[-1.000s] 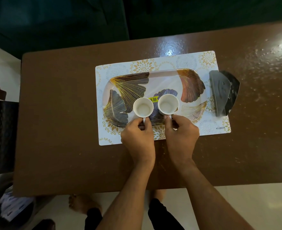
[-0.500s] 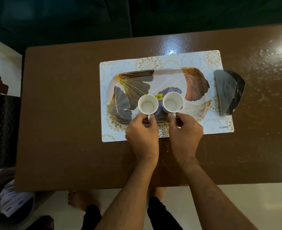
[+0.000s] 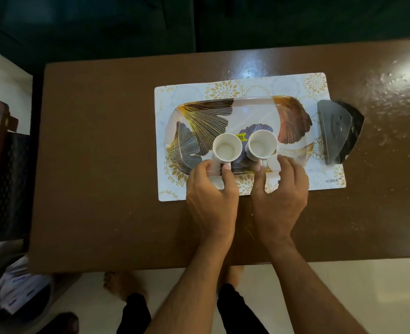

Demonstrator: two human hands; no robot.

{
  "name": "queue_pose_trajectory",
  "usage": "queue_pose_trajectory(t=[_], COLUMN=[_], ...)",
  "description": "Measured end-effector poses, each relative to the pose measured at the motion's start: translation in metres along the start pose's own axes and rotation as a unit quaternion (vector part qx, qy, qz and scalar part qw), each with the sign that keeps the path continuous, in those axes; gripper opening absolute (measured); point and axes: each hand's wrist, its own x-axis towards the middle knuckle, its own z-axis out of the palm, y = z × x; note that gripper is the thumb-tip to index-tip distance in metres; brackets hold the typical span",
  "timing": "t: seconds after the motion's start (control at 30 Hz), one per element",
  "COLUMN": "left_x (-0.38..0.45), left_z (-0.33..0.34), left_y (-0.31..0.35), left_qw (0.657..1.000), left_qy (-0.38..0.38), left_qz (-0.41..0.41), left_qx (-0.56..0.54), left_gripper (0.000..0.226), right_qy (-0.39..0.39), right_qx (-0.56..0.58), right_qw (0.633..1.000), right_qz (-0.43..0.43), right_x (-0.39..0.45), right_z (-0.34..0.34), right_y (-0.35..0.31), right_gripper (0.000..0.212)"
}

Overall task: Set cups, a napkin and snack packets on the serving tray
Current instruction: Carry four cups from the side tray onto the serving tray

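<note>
Two empty white cups stand side by side on the near middle of the leaf-patterned serving tray (image 3: 252,100), the left cup (image 3: 227,148) and the right cup (image 3: 261,143), handles pointing toward me. My left hand (image 3: 211,203) is at the left cup's handle, thumb and forefinger spread either side of it. At the right cup's handle, my right hand (image 3: 278,201) has its fingers apart in the same way. Neither hand visibly pinches a handle. No napkin or snack packets are in view.
The tray lies on a white and gold placemat (image 3: 223,89) on a brown table (image 3: 102,141). A dark grey holder (image 3: 339,131) stands at the placemat's right edge. A dark chair (image 3: 1,165) is to the left, with a bin of papers (image 3: 18,285) below it.
Both hands pinched the cup handles before. Now their fingers have spread apart and the cups rest on the tray. The camera view has shifted slightly.
</note>
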Motion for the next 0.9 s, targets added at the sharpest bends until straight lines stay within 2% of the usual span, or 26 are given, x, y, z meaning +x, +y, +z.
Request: queue_pose_trajectory(t=[0.1, 0.4, 0.63, 0.9], left_x=[0.007, 0.066, 0.146, 0.246], left_z=[-0.018, -0.114, -0.227, -0.365], left_y=[-0.002, -0.053, -0.121, -0.198], left_qw=[1.0, 0.994, 0.991, 0.985], left_qy=[-0.011, -0.009, 0.03, 0.089], left_qz=[0.024, 0.084, 0.077, 0.074], left_qx=[-0.001, 0.064, 0.104, 0.127], left_gripper=[0.042, 0.053, 0.055, 0.048], right_qy=[0.008, -0.058, -0.137, -0.189], right_qx=[-0.009, 0.002, 0.003, 0.008], right_qw=[0.999, 0.988, 0.975, 0.961], right_qz=[-0.045, -0.143, -0.174, -0.201], right_x=[-0.012, -0.066, -0.129, -0.205], right_z=[0.002, 0.047, 0.111, 0.193], right_y=[-0.018, -0.109, -0.214, -0.339], right_gripper=[0.044, 0.047, 0.05, 0.051])
